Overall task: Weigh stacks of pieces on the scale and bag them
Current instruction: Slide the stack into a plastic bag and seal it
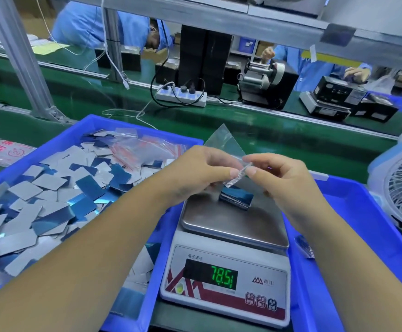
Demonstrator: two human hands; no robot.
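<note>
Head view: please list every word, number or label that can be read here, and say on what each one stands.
"78.5": green digits on the scale's display; a last mark after them is unclear.
"电子天平": small print above that display, on the scale.
Logo text right of the display: too blurred.
Three red buttons at lower right: characters too small.
Red print on the packet at far left: not legible.

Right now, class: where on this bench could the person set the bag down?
Free: the scale pan in front of the stack, and the blue bin on the right. Crowded: the left bin, heaped with pieces and bags.
</note>
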